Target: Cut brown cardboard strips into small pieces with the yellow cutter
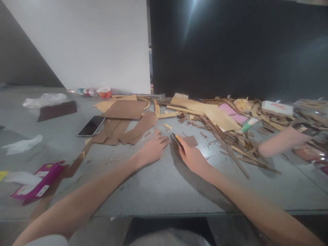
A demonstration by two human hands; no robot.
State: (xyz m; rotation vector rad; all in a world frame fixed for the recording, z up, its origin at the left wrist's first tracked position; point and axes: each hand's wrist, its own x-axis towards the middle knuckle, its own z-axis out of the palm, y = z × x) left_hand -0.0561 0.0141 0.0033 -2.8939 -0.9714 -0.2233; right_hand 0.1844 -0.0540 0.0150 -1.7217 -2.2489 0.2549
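My right hand [193, 157] is closed around a utility knife [177, 140], dark with a yellow part, its front end pointing up and left above the table. My left hand [153, 149] lies palm down just left of it, fingers stretched towards the knife. A bit of brown sheet [156, 131] shows at the fingertips of my left hand; whether they press on it I cannot tell. Behind my right hand rests a small brown piece [189, 140]. Brown sheets [125, 109] and cut strips are piled beyond my left hand.
A phone [91, 126] lies left of the sheets, and a purple tissue pack [42, 181] nearer me. Brown scraps [225, 140] heap up on the right, with a green-and-white tube [249, 125] and a pink cylinder [284, 140]. At the back stands a red cup [104, 93].
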